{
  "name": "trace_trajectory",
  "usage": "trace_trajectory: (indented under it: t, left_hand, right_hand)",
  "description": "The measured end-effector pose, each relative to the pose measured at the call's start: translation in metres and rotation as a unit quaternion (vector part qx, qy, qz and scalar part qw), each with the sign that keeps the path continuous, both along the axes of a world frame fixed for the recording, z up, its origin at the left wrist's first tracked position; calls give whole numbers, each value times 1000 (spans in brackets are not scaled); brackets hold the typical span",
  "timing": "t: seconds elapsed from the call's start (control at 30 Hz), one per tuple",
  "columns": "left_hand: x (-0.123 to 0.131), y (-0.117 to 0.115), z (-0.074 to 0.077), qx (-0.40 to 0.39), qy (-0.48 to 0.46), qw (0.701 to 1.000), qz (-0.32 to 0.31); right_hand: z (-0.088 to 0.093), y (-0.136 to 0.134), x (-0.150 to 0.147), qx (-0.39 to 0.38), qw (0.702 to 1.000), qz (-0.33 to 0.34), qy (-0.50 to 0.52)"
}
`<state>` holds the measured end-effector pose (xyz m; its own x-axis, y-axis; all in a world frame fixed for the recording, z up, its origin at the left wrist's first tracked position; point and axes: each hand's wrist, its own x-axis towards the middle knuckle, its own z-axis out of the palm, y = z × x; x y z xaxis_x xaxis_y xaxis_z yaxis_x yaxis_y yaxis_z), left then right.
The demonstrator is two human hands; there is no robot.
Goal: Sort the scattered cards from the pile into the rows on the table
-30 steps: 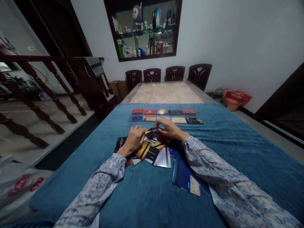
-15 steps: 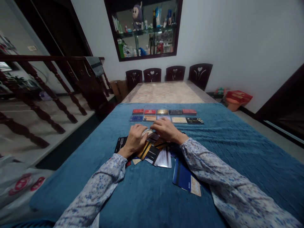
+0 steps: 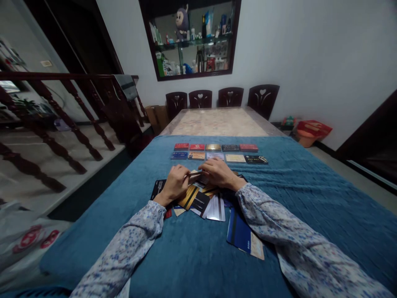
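Note:
Between my left hand (image 3: 176, 183) and my right hand (image 3: 218, 171) a small stack of cards (image 3: 194, 175) is gripped by the fingertips of both, seen nearly edge-on. Under and around my hands lies a loose pile: a black card (image 3: 159, 187), a gold card with a dark stripe (image 3: 188, 197), a silvery white card (image 3: 216, 208) and several others. A blue card (image 3: 240, 231) overlaps a beige one (image 3: 257, 247) near my right sleeve. Beyond my hands, two rows of card stacks include a red one (image 3: 181, 146) and a cream one (image 3: 235, 158).
A blue cloth (image 3: 139, 252) covers the near part of the marble-topped table (image 3: 220, 122). Dark chairs (image 3: 231, 97) stand at its far end. White plastic bags (image 3: 27, 240) sit at the left, beside a wooden railing (image 3: 74, 103).
The cards between my hands have tilted from showing a face to nearly edge-on. My hands remain over the pile, and the view has shifted slightly.

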<state>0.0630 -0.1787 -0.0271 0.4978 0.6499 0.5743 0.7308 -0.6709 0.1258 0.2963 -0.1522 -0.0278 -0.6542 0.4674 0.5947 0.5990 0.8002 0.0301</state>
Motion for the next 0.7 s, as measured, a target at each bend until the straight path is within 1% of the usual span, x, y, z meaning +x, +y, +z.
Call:
trace_trajectory:
  t: [0.2,0.33,0.43,0.53,0.7]
  left_hand:
    - [-7,4,-2,-45,-21,999,10]
    - [-9,6,-4,-63,-46,997,13]
    - [-9,7,-5,-74,-70,995,7]
    - [-8,7,-6,-77,-90,993,5]
    - [-7,6,-5,-79,-85,993,11]
  right_hand:
    - [-5,5,11,-67,997,-12,38]
    - [-5,4,11,-103,992,3,79]
    - [-3,3,8,-109,990,4,94]
    - [-3,2,6,-108,990,-10,92]
    - [-7,2,3,-111,990,-45,73]
